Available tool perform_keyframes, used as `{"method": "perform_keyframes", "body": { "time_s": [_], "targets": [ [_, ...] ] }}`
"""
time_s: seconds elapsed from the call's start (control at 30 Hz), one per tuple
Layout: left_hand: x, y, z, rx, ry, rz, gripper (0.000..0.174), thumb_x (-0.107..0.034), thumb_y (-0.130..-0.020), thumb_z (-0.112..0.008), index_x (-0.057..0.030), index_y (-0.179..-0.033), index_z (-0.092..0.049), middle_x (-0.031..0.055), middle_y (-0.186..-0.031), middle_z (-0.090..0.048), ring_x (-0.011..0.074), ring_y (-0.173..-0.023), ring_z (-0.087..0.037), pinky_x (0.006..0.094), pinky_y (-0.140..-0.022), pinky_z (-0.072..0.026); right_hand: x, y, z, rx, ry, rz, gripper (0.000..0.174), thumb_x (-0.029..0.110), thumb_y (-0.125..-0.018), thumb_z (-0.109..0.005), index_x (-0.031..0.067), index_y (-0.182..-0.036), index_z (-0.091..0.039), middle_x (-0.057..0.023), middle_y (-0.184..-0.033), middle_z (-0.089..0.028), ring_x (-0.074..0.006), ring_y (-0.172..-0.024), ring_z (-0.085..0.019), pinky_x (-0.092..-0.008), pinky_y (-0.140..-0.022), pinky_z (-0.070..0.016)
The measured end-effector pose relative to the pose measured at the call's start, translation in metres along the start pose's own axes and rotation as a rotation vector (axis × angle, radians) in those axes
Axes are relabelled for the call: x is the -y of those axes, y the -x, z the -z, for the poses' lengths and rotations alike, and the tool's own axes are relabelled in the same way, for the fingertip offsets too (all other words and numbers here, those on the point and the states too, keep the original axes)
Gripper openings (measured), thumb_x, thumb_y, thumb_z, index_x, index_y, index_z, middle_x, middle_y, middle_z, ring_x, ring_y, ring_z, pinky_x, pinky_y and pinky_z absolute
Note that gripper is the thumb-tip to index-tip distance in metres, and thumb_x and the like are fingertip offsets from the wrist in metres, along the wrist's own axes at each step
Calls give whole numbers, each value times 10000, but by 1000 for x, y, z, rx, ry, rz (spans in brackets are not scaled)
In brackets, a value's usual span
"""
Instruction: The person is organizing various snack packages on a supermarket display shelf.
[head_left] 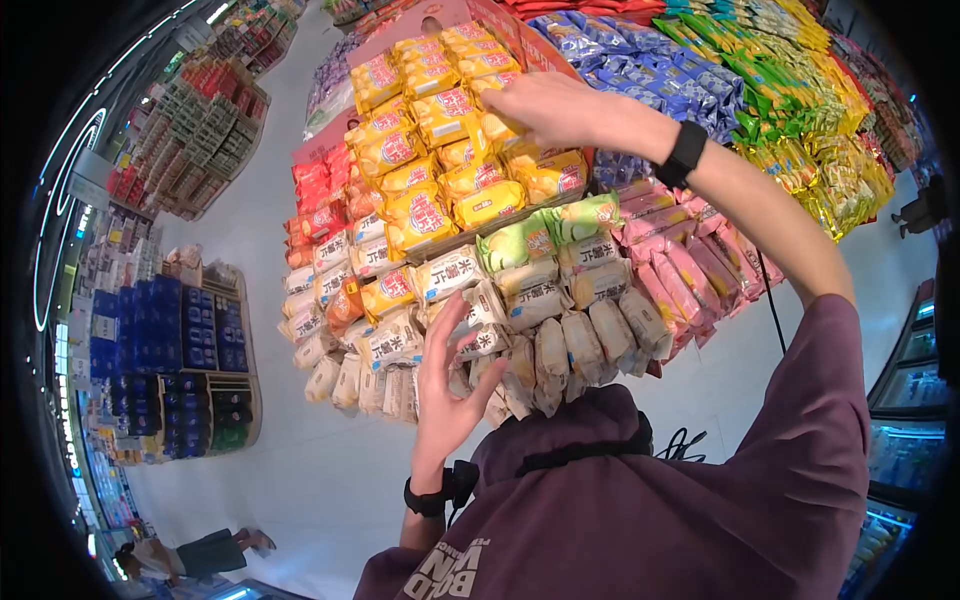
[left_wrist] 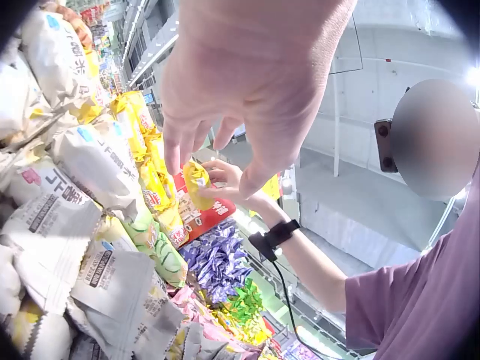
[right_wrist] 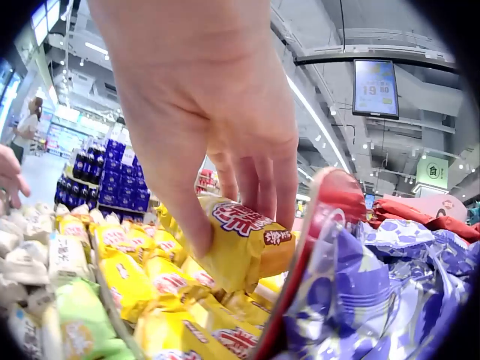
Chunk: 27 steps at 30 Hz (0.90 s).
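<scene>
My right hand [head_left: 545, 108] pinches a yellow snack packet [right_wrist: 251, 240] between thumb and fingers, over a section of similar yellow packets [head_left: 430, 215]. Red print shows on the packet's wrapper, and a red divider [right_wrist: 300, 277] stands right beside it. In the left wrist view the same yellow packet [left_wrist: 196, 184] sits in the right hand's fingers. My left hand [head_left: 447, 395] is lower, near the front of the display, its thumb and fingers spread apart and nothing between them. White packets with dark lettering [head_left: 450, 273] lie just beyond its fingertips.
Purple-blue packets [head_left: 650, 85] lie right of the red divider, with green bags [head_left: 740, 75] farther right. Pink packets [head_left: 690, 260] and light green ones [head_left: 515, 243] fill nearer sections. Blue stacked goods [head_left: 135, 335] stand across the aisle; a person [head_left: 200, 555] is at lower left.
</scene>
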<state>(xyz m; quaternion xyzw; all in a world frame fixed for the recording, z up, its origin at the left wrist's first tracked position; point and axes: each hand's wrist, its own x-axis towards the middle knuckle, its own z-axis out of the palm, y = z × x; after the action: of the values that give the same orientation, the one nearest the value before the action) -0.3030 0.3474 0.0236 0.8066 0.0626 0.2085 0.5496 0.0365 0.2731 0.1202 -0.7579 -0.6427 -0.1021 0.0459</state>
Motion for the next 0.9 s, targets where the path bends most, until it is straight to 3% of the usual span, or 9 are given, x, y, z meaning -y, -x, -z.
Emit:
{"method": "perform_keyframes", "body": {
  "time_s": [0.17, 0.27, 0.43, 0.53, 0.67, 0.77, 0.87, 0.9],
  "targets": [
    [-31, -18, 8, 91, -188, 41, 669, 21, -802, -705, -69, -1414, -449, 144, -1486, -418, 282, -1334, -457, 399, -1023, -469, -31, -21, -33, 54, 115, 40, 522, 172, -723, -798, -1, -1121, -508, -189, -864, -637, -400, -873, -638, -486, -728, -511],
    [-39, -43, 23, 170, -423, -127, 645, -23, -815, -714, -67, -1404, -455, 136, -1471, -445, 282, -1333, -460, 401, -1018, -470, -34, -26, -45, 149, 91, -32, 495, 178, -739, -783, -5, -1115, -518, -186, -850, -649, -395, -846, -654, -482, -710, -527],
    [-46, -105, 27, 311, -586, -240, 609, -204, -881, -684, -38, -1411, -433, 165, -1475, -435, 360, -1358, -411, 427, -1132, -327, -34, -22, -59, 11, 144, 29, 379, 117, -770, -706, -10, -1078, -525, -187, -841, -664, -372, -797, -672, -452, -667, -546],
    [-24, -151, 11, 372, -709, -349, 610, -227, -890, -663, 16, -1396, -425, 203, -1478, -414, 366, -1365, -395, 416, -1138, -321, -26, -17, -60, -68, 189, 3, 260, 84, -769, -663, -6, -993, -566, -173, -815, -667, -357, -772, -675, -432, -650, -548],
    [13, -206, -12, 363, -830, -460, 613, -184, -874, -634, 61, -1381, -390, 263, -1442, -417, 383, -1354, -391, 410, -1136, -326, -9, 0, -42, -94, 136, 21, 72, 75, -759, -635, 12, -792, -626, -152, -757, -660, -343, -750, -672, -420, -633, -541],
    [31, -228, -23, 398, -849, -524, 565, -105, -838, -611, 53, -1335, -392, 284, -1329, -489, 406, -1285, -442, 433, -1099, -370, -10, 4, -65, -157, 181, -29, 62, 100, -685, -710, 53, -719, -687, -141, -766, -690, -312, -738, -692, -408, -639, -555],
    [40, -234, -26, 452, -805, -455, 516, -88, -834, -606, 49, -1294, -417, 276, -1286, -512, 407, -1253, -464, 432, -1082, -387, -1, 15, -56, -104, 153, -48, 75, 110, -706, -701, 52, -754, -698, -140, -752, -686, -314, -744, -691, -411, -633, -553],
    [39, -235, -25, 464, -803, -449, 578, -94, -839, -613, 44, -1354, -390, 281, -1330, -492, 406, -1280, -448, 424, -1089, -384, -4, 18, -57, -204, 149, 9, 61, 96, -720, -686, 53, -761, -699, -140, -750, -683, -320, -746, -689, -410, -634, -552]
  ]
}}
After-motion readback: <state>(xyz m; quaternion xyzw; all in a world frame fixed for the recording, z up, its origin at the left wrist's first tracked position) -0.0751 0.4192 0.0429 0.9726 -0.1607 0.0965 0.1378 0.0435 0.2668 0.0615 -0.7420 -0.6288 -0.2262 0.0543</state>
